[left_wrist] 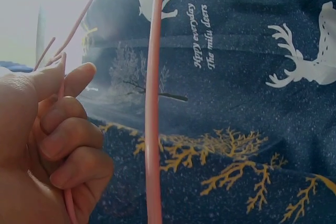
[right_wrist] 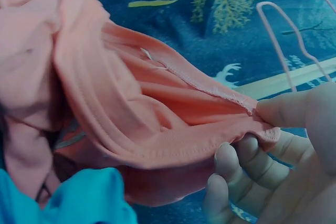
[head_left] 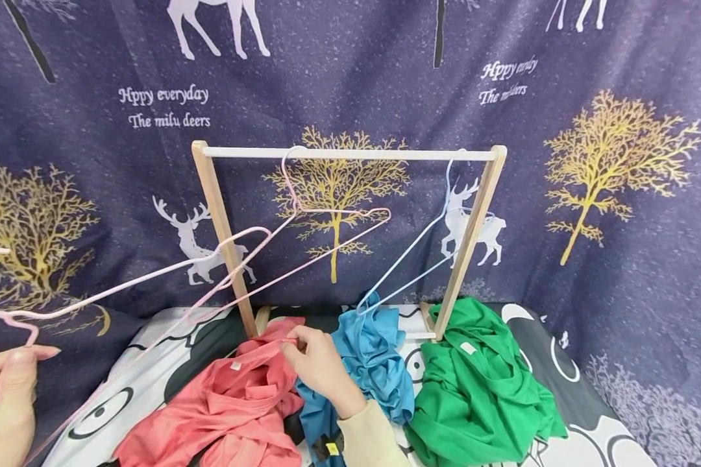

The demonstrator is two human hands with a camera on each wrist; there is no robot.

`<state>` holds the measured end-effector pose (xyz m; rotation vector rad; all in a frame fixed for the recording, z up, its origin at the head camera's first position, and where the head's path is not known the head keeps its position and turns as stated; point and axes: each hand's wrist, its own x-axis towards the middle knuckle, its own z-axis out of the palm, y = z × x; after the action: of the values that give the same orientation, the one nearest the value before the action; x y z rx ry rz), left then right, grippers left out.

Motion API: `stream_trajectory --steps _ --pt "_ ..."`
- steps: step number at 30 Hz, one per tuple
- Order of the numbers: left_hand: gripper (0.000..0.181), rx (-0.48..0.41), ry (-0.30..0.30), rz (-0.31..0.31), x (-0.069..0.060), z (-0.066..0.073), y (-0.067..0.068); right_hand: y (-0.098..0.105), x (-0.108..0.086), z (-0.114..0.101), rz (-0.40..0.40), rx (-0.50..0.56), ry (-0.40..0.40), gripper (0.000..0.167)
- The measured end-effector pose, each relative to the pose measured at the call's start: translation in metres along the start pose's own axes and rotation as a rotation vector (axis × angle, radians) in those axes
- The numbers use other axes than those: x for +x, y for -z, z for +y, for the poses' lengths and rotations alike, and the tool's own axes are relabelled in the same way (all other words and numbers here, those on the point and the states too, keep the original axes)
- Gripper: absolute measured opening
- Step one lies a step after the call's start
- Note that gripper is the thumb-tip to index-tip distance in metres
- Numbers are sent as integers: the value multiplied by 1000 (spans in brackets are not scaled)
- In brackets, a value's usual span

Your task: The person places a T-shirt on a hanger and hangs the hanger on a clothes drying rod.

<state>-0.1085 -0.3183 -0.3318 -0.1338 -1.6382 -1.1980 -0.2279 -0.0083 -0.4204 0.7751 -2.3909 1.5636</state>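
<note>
At the left edge of the head view, my left hand (head_left: 6,402) holds a pink clothes hanger (head_left: 122,285) by its wire. In the left wrist view the fingers of the left hand (left_wrist: 68,140) curl round the pink hanger (left_wrist: 153,103). My right hand (head_left: 321,366) pinches the edge of a crumpled coral shirt (head_left: 210,395) lying on the bed-like surface. Close up in the right wrist view, thumb and fingers of the right hand (right_wrist: 278,166) grip the seamed opening of the coral shirt (right_wrist: 157,135), which is spread apart.
A wooden rack with a white rail (head_left: 350,154) stands behind. Another pink hanger (head_left: 296,201) and a blue hanger (head_left: 411,240) hang from it. Blue cloth (head_left: 380,363) and green cloth (head_left: 485,395) lie to the right on the patterned sheet (head_left: 607,421). A printed curtain covers the back.
</note>
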Motion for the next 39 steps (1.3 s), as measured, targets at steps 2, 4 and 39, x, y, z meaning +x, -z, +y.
stream_trajectory --steps 2,4,39 --pt "32 -44 -14 -28 -1 6 -5 5 -1 -3 22 16 7 14" --pt "27 -4 -8 -62 -2 13 -10 10 -1 -5 41 29 11 14" --pt "14 343 -73 -414 -10 29 -32 91 -29 -62 408 222 -43 10"
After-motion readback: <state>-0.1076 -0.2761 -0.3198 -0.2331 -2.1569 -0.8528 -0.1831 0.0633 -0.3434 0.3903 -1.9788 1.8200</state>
